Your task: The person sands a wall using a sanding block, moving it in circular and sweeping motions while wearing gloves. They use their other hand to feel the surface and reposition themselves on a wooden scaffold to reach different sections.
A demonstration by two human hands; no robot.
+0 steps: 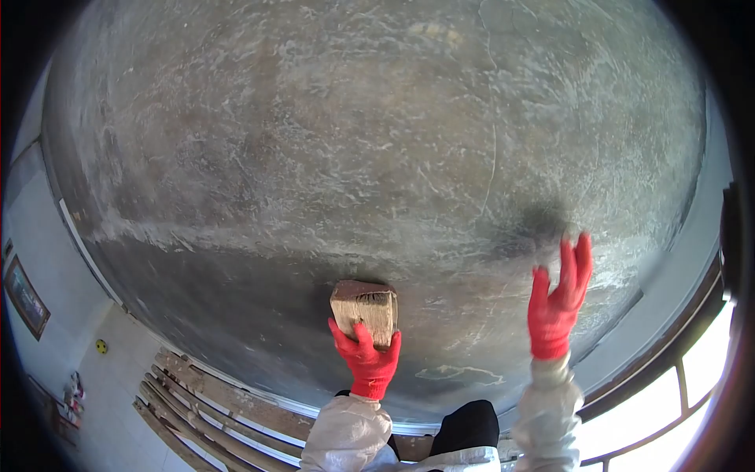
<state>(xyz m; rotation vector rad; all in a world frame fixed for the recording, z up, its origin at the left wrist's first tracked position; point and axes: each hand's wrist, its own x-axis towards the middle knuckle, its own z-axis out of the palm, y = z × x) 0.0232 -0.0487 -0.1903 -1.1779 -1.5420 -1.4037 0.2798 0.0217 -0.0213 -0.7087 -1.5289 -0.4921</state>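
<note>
My left hand (366,362), in a red glove, is closed around a wooden block (363,308). A reddish-brown sheet that looks like sandpaper covers the block's far face. The block is held up at a large grey, scuffed surface (354,157); whether it touches is hard to tell. My right hand (560,299), also red-gloved, is raised with fingers spread and holds nothing. Its fingertips are near the same surface, beside a dark smudge-like shadow (543,216). Both sleeves are pale and dusty.
Wooden planks and poles (208,413) lie below at the lower left. A framed picture (27,299) hangs on the white wall at left. A small yellow round object (101,346) is nearby. Bright window panes (661,401) stand at the lower right.
</note>
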